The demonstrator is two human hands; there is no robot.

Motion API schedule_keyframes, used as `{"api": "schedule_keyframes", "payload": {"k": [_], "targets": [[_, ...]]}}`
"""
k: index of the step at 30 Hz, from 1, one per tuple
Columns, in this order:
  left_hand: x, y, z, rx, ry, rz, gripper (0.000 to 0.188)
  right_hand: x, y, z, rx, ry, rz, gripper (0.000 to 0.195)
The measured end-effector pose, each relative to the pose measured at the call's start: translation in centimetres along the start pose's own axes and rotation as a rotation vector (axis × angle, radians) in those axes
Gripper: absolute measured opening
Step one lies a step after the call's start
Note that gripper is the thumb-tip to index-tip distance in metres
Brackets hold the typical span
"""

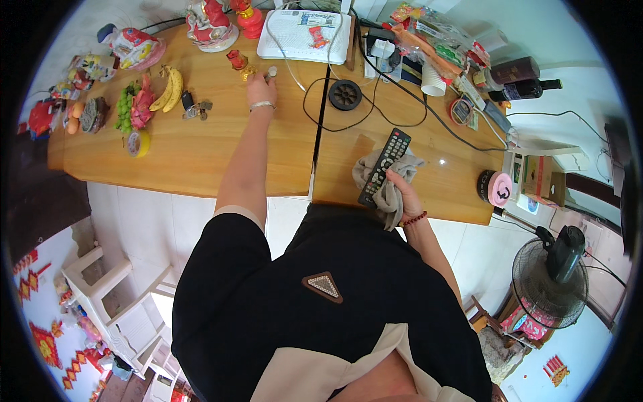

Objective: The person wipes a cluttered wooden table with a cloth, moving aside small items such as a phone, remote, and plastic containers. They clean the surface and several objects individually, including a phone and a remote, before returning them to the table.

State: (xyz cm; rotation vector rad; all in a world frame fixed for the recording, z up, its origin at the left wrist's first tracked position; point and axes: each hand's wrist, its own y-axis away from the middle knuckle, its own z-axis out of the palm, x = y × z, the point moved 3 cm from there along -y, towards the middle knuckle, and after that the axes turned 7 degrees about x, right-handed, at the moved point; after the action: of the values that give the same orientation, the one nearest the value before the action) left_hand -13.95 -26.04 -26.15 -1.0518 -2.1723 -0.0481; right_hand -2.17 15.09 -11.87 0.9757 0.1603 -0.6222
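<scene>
My right hand [405, 194] grips a black remote control [385, 168] with many buttons, along with a crumpled grey cloth [389, 197]. Both are at the front of the wooden table [211, 161], close to my body. My left hand [261, 90] reaches far across the tabletop. By its fingers are a small round whitish object [272, 71] and a red and gold ornament [240, 63]. The fingertips are partly hidden, so I cannot tell whether they hold either one.
A white router [304, 37] stands at the back. A black spool [345, 94] lies among loose cables. Bananas [172, 91], a dragon fruit [142, 105], keys [193, 111] and a tape roll [136, 143] lie left. A pink-lidded jar [495, 188] is at the right edge, near a fan [551, 281].
</scene>
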Motion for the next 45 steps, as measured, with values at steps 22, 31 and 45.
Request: {"api": "schedule_keyframes", "payload": {"k": [22, 31, 45], "targets": [[-1.6, -4.1, 2.8, -0.060, 0.222, -0.351, 0.026, 0.3, 0.2, 0.2, 0.004, -0.035, 0.016, 0.033], [-0.1, -2.3, 0.8, 0.154, 0.246, -0.252, 0.025, 0.2, 0.9, 0.6, 0.002, -0.049, 0.010, 0.034], [2.8, 5.3, -4.0, -0.295, -0.070, -0.016, 0.017, 0.6, -0.1, -0.5, -0.026, 0.035, 0.004, 0.036]]}}
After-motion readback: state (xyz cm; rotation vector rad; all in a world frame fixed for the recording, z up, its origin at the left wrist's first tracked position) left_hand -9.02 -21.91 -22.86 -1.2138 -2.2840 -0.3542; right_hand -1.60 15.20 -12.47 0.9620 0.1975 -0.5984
